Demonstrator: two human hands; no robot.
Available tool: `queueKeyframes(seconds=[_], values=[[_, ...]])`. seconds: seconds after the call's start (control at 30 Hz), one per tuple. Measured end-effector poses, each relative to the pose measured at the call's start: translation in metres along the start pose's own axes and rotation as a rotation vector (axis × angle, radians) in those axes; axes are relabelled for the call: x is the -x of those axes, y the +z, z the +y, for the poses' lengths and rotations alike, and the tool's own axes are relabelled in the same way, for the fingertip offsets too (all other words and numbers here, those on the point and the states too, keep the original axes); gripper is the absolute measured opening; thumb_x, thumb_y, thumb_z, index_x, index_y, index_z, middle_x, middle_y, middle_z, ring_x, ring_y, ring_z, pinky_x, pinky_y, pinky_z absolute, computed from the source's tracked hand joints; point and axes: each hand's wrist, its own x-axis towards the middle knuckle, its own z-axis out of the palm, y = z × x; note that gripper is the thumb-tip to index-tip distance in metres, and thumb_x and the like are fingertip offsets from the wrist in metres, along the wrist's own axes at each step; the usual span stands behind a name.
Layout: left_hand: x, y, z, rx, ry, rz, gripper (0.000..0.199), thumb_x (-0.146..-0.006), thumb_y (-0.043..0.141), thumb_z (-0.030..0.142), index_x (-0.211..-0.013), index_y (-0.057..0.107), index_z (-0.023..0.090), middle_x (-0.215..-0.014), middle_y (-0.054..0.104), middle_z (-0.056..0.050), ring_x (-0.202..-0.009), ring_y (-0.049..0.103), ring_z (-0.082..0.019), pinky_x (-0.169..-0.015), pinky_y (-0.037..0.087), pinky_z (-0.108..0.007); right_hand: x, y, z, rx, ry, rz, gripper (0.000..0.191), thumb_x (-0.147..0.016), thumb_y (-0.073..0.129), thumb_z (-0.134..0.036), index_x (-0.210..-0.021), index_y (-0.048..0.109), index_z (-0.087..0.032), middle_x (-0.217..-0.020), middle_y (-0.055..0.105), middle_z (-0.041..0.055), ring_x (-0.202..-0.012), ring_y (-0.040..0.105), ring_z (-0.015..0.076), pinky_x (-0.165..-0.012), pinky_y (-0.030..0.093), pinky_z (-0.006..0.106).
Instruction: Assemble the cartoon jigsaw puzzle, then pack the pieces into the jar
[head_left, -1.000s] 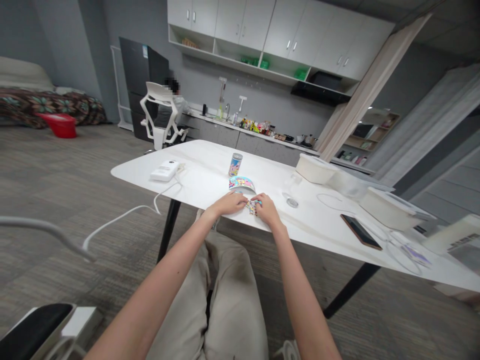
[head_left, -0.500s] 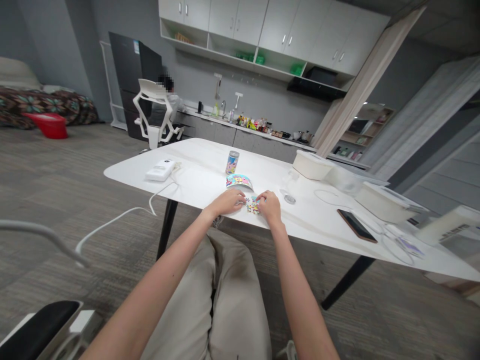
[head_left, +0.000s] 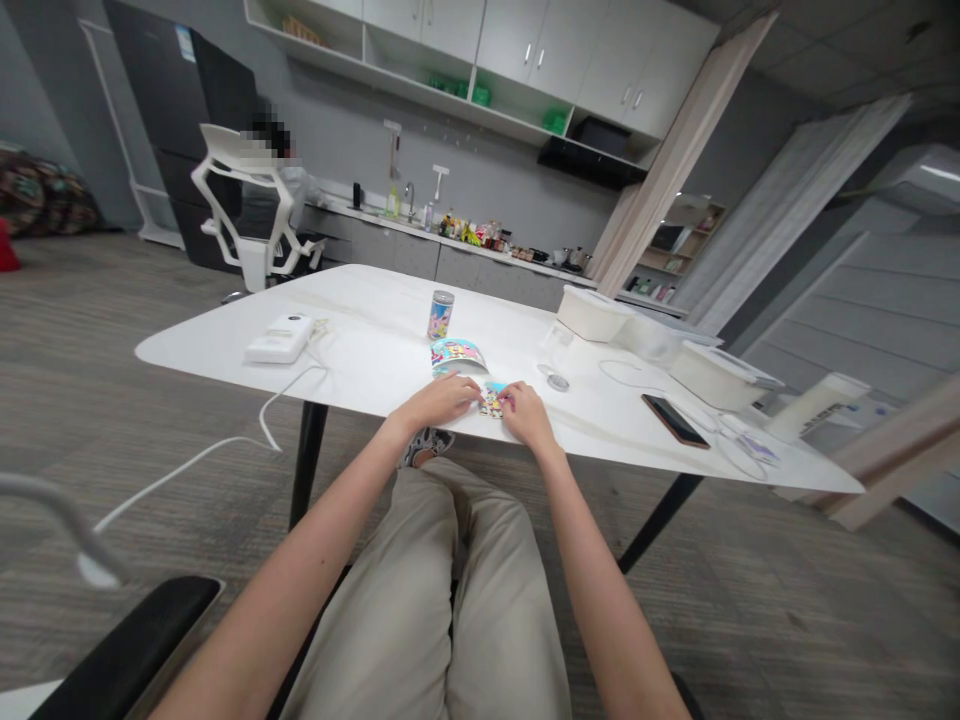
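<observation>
My left hand (head_left: pixel 439 400) and my right hand (head_left: pixel 527 415) rest on the white table (head_left: pixel 360 310) close together, fingers curled. Between their fingertips lies a small, colourful printed piece (head_left: pixel 493 399), partly covered by my fingers. Just beyond my left hand, a curved printed strip with a cartoon pattern (head_left: pixel 458 354) stands on the tabletop. Farther back is a small can with a colourful label (head_left: pixel 441 314).
A white power bank (head_left: pixel 279 338) with a white cable lies at the left. A phone (head_left: pixel 675 420), white containers (head_left: pixel 595 313) and a clear cup (head_left: pixel 559 345) are at the right. A seated person (head_left: pixel 281 175) is behind the table.
The whole scene has shifted left and down in the picture as my head turned. My hands stay together at the small printed piece.
</observation>
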Motion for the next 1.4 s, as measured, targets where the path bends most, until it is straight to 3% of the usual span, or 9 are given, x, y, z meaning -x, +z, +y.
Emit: queueKeyframes(seconds=[0.27,0.43,0.57,0.73,0.93,1.13,1.27,1.4], values=[[-0.001,0.001,0.0,0.025,0.003,0.006,0.028,-0.091,0.045,0.015,-0.105,0.069,0.019,-0.112,0.07,-0.007,-0.108,0.061,-0.02,-0.112,0.031,-0.043,0.001,0.003,0.003,-0.006,-0.104,0.015,0.024,-0.086,0.044,-0.011,-0.097,0.065,-0.015,-0.102,0.063,0.011,-0.1,0.054,0.0228,-0.092,0.042,0.034],[-0.001,0.0,0.001,0.029,-0.024,0.039,0.023,-0.088,0.049,0.015,-0.1,0.068,0.017,-0.104,0.07,-0.006,-0.102,0.062,-0.02,-0.103,0.04,-0.037,0.001,0.008,0.007,-0.024,-0.143,0.022,0.023,-0.087,0.045,-0.012,-0.096,0.065,-0.017,-0.103,0.063,0.0099,-0.099,0.055,0.0222,-0.091,0.043,0.034],[0.001,0.0,0.002,0.013,-0.069,0.069,0.023,-0.086,0.051,0.016,-0.105,0.066,0.016,-0.106,0.069,-0.007,-0.102,0.061,-0.02,-0.095,0.045,-0.032,0.001,0.01,0.008,-0.028,-0.147,0.029,0.023,-0.087,0.045,-0.013,-0.1,0.065,-0.016,-0.104,0.063,0.0104,-0.1,0.055,0.0223,-0.091,0.043,0.034],[0.002,-0.002,0.003,0.007,-0.064,0.04,0.025,-0.086,0.05,0.016,-0.105,0.068,0.017,-0.108,0.068,-0.008,-0.103,0.061,-0.021,-0.096,0.045,-0.033,0.001,0.01,0.006,-0.031,-0.14,0.024,0.024,-0.089,0.044,-0.014,-0.103,0.064,-0.016,-0.105,0.063,0.0102,-0.101,0.055,0.022,-0.091,0.043,0.034],[0.002,-0.003,0.002,0.001,-0.039,0.001,0.032,-0.088,0.047,0.015,-0.111,0.069,0.021,-0.114,0.066,-0.008,-0.107,0.06,-0.021,-0.098,0.043,-0.034,0.001,0.008,0.003,-0.022,-0.08,-0.007,0.023,-0.091,0.044,-0.017,-0.103,0.064,-0.015,-0.107,0.062,0.0107,-0.103,0.055,0.0221,-0.093,0.042,0.033],[0.003,-0.001,0.003,-0.042,-0.039,0.028,0.034,-0.088,0.046,0.014,-0.119,0.059,0.016,-0.116,0.064,-0.01,-0.109,0.058,-0.022,-0.098,0.044,-0.035,0.0,0.009,0.0,-0.036,-0.017,-0.001,0.025,-0.089,0.045,-0.017,-0.105,0.064,-0.015,-0.11,0.062,0.0116,-0.104,0.056,0.0226,-0.094,0.042,0.033],[-0.004,0.0,0.005,-0.126,-0.093,0.022,0.029,-0.089,0.044,0.017,-0.113,0.06,0.012,-0.109,0.066,-0.013,-0.105,0.059,-0.025,-0.096,0.045,-0.04,-0.003,0.013,0.001,-0.066,0.143,0.091,0.03,-0.087,0.044,-0.014,-0.109,0.063,-0.012,-0.113,0.061,0.0145,-0.107,0.056,0.0241,-0.096,0.042,0.033],[-0.019,0.005,0.003,-0.072,-0.154,0.054,0.029,-0.096,0.039,0.022,-0.113,0.06,0.012,-0.112,0.066,-0.013,-0.107,0.06,-0.023,-0.096,0.045,-0.038,-0.007,0.018,0.007,-0.142,0.255,0.129,0.035,-0.082,0.043,-0.01,-0.111,0.063,-0.013,-0.115,0.062,0.0146,-0.109,0.057,0.0237,-0.099,0.041,0.032]])
